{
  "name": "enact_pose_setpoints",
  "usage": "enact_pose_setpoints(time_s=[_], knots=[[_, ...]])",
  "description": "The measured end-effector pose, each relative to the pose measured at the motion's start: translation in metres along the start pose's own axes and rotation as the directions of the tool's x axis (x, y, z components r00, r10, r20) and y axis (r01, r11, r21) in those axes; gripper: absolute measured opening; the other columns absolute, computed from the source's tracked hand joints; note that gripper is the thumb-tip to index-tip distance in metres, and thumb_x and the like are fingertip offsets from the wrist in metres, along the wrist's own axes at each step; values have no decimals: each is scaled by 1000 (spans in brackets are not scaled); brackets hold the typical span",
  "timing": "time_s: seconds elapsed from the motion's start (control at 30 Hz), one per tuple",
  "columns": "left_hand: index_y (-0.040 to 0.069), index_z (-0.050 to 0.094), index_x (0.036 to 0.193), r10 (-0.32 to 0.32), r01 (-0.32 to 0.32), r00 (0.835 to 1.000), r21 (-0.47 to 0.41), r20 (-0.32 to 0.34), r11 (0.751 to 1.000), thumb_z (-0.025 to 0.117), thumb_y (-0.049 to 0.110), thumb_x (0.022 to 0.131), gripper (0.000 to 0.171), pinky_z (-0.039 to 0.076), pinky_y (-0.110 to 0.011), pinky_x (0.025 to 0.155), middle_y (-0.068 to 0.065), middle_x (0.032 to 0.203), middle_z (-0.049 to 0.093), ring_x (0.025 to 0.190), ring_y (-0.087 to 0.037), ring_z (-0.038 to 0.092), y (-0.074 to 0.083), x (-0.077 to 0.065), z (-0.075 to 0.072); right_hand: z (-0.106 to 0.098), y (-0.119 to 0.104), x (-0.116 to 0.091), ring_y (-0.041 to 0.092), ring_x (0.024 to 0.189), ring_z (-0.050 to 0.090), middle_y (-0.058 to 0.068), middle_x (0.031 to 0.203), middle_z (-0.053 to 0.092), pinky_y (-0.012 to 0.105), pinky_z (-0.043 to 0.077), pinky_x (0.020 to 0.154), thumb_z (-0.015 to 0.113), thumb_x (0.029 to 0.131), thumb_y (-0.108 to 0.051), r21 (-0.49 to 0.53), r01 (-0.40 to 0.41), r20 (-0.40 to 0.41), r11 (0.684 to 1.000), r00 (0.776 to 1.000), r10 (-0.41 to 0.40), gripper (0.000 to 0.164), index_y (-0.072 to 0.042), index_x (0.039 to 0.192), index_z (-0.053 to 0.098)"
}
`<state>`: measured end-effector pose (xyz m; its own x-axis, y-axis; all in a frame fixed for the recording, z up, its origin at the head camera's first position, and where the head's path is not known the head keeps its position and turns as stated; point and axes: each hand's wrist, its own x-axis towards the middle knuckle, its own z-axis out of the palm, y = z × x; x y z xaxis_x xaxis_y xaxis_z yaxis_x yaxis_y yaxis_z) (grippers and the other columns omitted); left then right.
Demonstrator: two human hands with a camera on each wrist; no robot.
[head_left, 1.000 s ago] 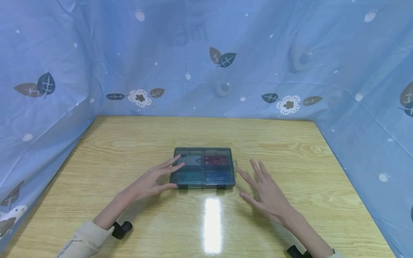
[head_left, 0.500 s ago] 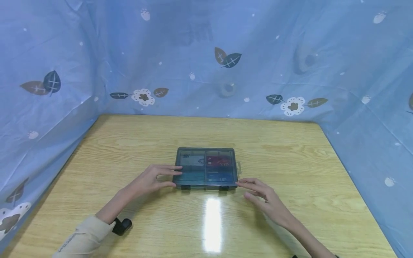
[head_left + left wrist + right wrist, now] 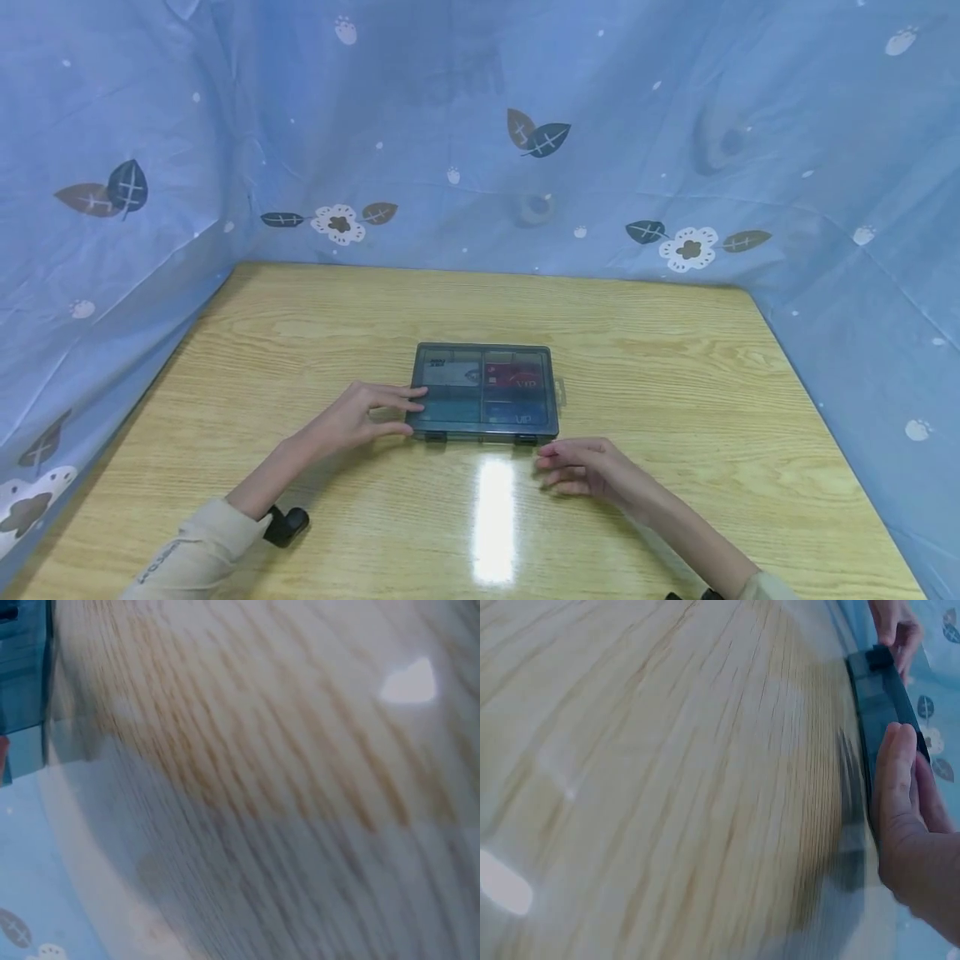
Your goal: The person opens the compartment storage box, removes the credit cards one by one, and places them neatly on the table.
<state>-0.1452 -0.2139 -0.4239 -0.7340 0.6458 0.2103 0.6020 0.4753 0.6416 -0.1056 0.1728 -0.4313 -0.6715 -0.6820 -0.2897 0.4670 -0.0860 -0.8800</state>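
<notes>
A flat, translucent dark teal plastic case (image 3: pixel 482 388) lies closed on the table. Through its lid show a red card (image 3: pixel 517 377) and a blue card (image 3: pixel 517 414), both on the right side. Its front carries two black latches, a left latch (image 3: pixel 435 437) and a right latch (image 3: pixel 526 440). My left hand (image 3: pixel 367 414) holds the left end, fingers over the lid's edge and thumb at the front corner. Just in front of the right latch is my right hand (image 3: pixel 592 473), palm turned inward, fingers loosely bent, fingertips right at the case's front edge.
The wood-grain table (image 3: pixel 337 317) has a bright glare strip near the middle. Blue patterned cloth (image 3: pixel 450 125) walls its back and both sides. A translucent hanging tab (image 3: pixel 560 392) sticks out from the case's right side.
My right hand has come from beside the case's right side to its front right corner, fingers drawing together and bending. My left fingers have moved back onto the left edge.
</notes>
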Motion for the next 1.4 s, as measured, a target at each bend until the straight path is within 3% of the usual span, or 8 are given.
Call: enact_pose_setpoints(time_s=[0.23,0.5,0.77,1.0,1.07,1.17,1.23,1.4], knots=[[11,71,113,-55,56,998,-40,19,998,75,24,83,33,51,-42,98,-3,132,57,123,-27,53,3,1,-1,8,5,11,22,103,65,15,113,65,31,51,97,46,102,-18,213,-116,-6,970,993,120,32,8,121,54],[12,72,112,-94,95,995,-57,28,994,74,28,83,34,55,-32,67,-3,132,57,123,-27,53,6,2,-1,17,8,19,25,106,64,17,112,64,32,48,101,45,103,-19,376,-136,-3,917,989,148,40,14,126,47],[13,72,112,-104,107,994,-70,42,992,74,30,82,34,36,-18,44,-3,131,58,114,-24,60,5,4,-2,29,8,29,26,106,62,19,113,60,32,46,104,38,103,-20,439,-149,-27,886,983,179,49,18,133,29],[13,72,112,-122,127,991,-82,59,988,74,30,82,35,41,-19,48,-4,131,58,110,-22,62,4,4,-3,39,6,35,22,99,64,17,104,62,25,50,98,32,99,-16,498,-108,-57,860,986,157,38,15,119,42],[13,72,112,-127,132,990,-81,61,988,75,30,82,35,38,-18,46,-4,130,58,92,-18,68,4,5,-4,42,7,36,20,94,66,14,99,65,23,52,94,31,99,-15,510,-91,-73,855,986,149,34,12,112,48],[12,72,112,-140,145,988,-80,65,986,75,29,81,35,31,-16,44,-5,130,59,63,-13,62,6,5,-5,46,7,37,18,87,68,11,91,67,22,55,89,30,98,-13,513,-68,-106,856,984,142,30,7,103,52],[13,72,111,-151,156,986,-79,68,985,75,29,81,34,26,-15,42,-5,129,59,57,-11,58,6,5,-6,47,7,38,16,85,68,9,88,67,21,55,87,29,98,-12,510,-56,-126,858,982,139,28,6,101,50],[11,73,109,-149,154,987,-85,67,984,76,27,80,33,34,-17,43,-7,128,60,91,-18,68,7,6,-6,50,7,39,16,82,68,9,85,68,21,56,83,30,96,-10,504,-28,-169,863,977,131,24,7,104,45]])
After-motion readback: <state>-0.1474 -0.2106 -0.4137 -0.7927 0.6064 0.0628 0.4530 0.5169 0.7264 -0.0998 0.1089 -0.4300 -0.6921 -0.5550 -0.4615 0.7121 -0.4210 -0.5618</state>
